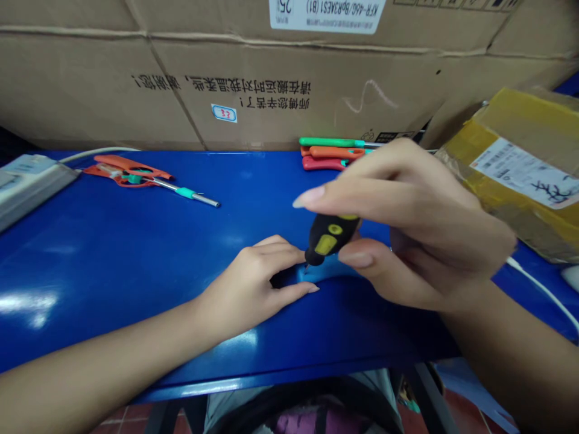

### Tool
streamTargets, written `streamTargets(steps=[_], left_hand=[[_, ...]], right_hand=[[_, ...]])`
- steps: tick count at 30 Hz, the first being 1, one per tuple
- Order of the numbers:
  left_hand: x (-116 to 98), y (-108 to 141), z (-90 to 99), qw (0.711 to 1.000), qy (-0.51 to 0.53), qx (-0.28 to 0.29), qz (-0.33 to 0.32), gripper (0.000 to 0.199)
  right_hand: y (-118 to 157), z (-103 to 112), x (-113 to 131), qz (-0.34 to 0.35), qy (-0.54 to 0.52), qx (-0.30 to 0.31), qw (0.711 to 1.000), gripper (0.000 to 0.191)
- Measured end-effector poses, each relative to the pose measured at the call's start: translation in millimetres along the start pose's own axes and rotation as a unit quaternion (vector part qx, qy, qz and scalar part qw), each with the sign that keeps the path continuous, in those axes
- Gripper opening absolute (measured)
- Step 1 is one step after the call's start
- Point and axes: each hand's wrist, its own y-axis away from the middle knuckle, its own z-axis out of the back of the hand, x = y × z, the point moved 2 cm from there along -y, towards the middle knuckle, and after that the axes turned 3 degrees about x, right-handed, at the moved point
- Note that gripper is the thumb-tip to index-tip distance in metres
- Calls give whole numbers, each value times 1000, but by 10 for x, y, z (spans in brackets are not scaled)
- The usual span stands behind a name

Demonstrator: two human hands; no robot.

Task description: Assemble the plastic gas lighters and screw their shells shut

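Note:
A black and yellow screwdriver [326, 240] is held between the thumb and fingers of my right hand [407, 223], its thin tip pointing down. The tip meets the left end of a light blue piece [332, 269] on the blue table. My left hand [262, 277] rests on the table, thumb and fingers pinching that same end from the left. My right hand covers the rest of the blue piece.
An opened orange lighter [131, 171] with a metal tube lies back left, near a white power strip [34, 184]. Green, orange and red lighters [332, 153] lie against a large cardboard box [253, 66]. A yellow-taped parcel [525, 169] and white cable [543, 292] are at right.

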Motion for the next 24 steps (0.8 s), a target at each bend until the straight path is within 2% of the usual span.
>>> streamTargets(steps=[4,7,9,12,16,19,22,24], left_hand=[[5,6,-4,1000,-17,-5,-16,19],[10,7,-3,1000,-15,-6,-19,17],[14,7,-3,1000,-12,-3,-16,19],[14,7,-1,1000,-11,-4,-21,21],[1,-1,7,1000,-7,-7,-22,20],[-9,-12,13,1000,4,9,0,24],[-7,-14,11,1000,9,17,11,22],[-2,-9,6,1000,8,11,8,23]], right_hand=[[30,-18,-37,-4,-55,15,998,32],[27,-28,-52,-9,-94,-23,995,23],[17,-24,-51,-18,-83,-24,996,20],[3,8,-30,-14,-58,24,998,23],[-8,53,10,11,-88,86,992,30],[-24,57,6,11,-102,58,993,25],[-28,47,-12,11,-74,44,996,37],[-22,50,-15,6,-69,61,996,42]])
